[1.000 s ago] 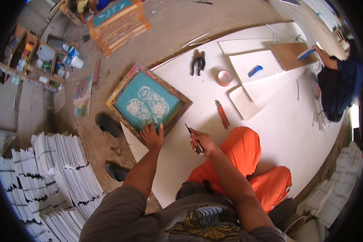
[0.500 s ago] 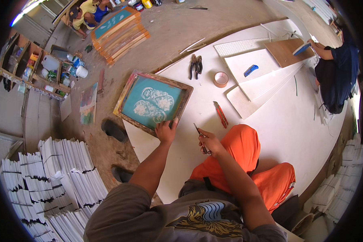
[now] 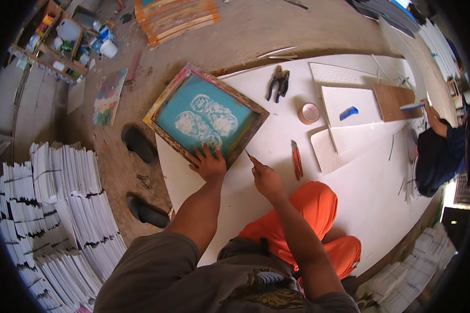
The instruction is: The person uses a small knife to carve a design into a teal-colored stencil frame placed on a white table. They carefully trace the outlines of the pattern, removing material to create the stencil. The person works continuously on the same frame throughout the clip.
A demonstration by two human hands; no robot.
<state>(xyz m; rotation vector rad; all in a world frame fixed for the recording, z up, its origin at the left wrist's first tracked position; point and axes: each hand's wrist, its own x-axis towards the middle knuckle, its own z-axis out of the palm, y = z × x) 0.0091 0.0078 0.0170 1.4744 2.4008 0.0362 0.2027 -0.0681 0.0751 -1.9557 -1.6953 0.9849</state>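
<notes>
A person sits on a white board (image 3: 277,156), left hand (image 3: 209,164) pressed flat on the near edge of a wooden-framed teal printing screen (image 3: 206,117). The right hand (image 3: 266,177) grips a thin tool just beside the frame. A red utility knife (image 3: 296,159), tape roll (image 3: 309,112) and pliers (image 3: 278,83) lie nearby.

Both forearms come up from the lower edge, bare below short grey sleeves. The left hand (image 3: 209,164) lies palm down with fingers spread and the arm almost straight. The right hand (image 3: 266,180) is curled into a loose fist around something thin whose tip pokes out above the knuckles, with the wrist slightly bent. The hands sit near each other without touching.
</notes>
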